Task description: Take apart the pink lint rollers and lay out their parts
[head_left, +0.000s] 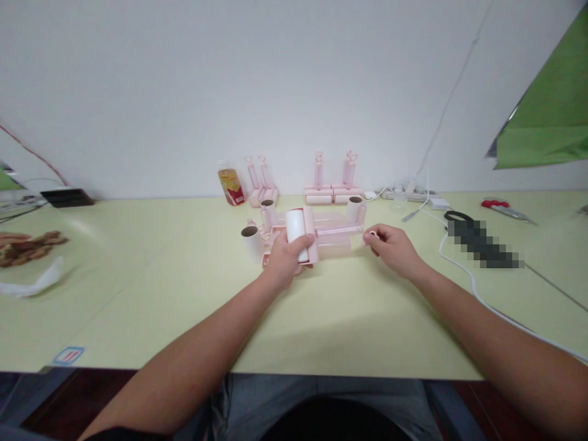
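My left hand (285,258) is closed round a pink lint roller (301,236) with a white paper roll, which lies across the pale yellow table (184,294). The roller's pink handle (337,231) runs to the right. My right hand (392,248) pinches the handle's ring end (372,234). A clear pink cover (333,242) lies under the handle. Two white rolls with brown cardboard cores stand beside it, one at the left (252,241) and one behind (267,211). Another roll (355,208) stands at the right rear.
Several pink lint rollers in stands (316,184) line the wall, next to a yellow drink bottle (231,184). A power strip (408,194), white cables (459,269), a blurred black object (482,245) and red scissors (503,208) lie to the right. Brown snacks (27,245) lie left.
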A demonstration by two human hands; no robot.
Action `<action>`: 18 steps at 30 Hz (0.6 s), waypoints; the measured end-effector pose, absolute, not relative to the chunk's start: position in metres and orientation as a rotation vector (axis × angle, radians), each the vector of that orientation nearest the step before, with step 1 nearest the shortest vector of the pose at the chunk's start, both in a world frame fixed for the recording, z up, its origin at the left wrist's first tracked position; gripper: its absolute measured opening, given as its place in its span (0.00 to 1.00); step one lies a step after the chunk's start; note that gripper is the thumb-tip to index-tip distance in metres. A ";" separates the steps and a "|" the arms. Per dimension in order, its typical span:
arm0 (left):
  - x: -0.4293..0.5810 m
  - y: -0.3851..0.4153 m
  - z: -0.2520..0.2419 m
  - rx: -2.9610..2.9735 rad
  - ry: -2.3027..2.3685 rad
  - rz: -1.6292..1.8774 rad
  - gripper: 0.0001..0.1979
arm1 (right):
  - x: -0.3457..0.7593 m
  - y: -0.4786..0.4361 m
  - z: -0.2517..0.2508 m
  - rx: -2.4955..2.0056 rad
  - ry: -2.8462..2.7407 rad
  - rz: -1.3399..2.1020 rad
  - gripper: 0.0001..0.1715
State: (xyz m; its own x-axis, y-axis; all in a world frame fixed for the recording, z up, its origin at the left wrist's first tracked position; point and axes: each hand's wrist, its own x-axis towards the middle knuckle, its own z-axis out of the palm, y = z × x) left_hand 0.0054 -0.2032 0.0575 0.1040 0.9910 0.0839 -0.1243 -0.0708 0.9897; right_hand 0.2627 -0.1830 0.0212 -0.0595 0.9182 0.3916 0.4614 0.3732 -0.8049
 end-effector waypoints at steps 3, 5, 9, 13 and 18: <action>0.005 -0.203 0.057 1.216 1.019 1.248 0.22 | 0.253 -0.191 0.026 -0.960 -1.379 0.933 0.17; 0.005 -0.202 0.056 1.216 1.029 1.253 0.22 | 0.247 -0.196 0.027 -0.869 -1.272 1.020 0.18; 0.004 -0.201 0.054 1.230 1.031 1.239 0.22 | 0.240 -0.200 0.025 -0.830 -1.188 1.017 0.18; 0.004 -0.202 0.054 1.238 1.039 1.226 0.22 | 0.241 -0.200 0.024 -0.816 -1.169 1.023 0.18; 0.003 -0.201 0.054 1.278 1.087 1.218 0.23 | 0.241 -0.202 0.029 -0.790 -1.170 1.072 0.18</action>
State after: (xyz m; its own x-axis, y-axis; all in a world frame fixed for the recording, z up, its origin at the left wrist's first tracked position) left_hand 0.0033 -0.2009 0.0535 0.0815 0.9937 0.0770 -0.0362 -0.0743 0.9966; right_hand 0.2413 -0.2024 0.0289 0.0383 0.9456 0.3230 -0.2393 0.3225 -0.9158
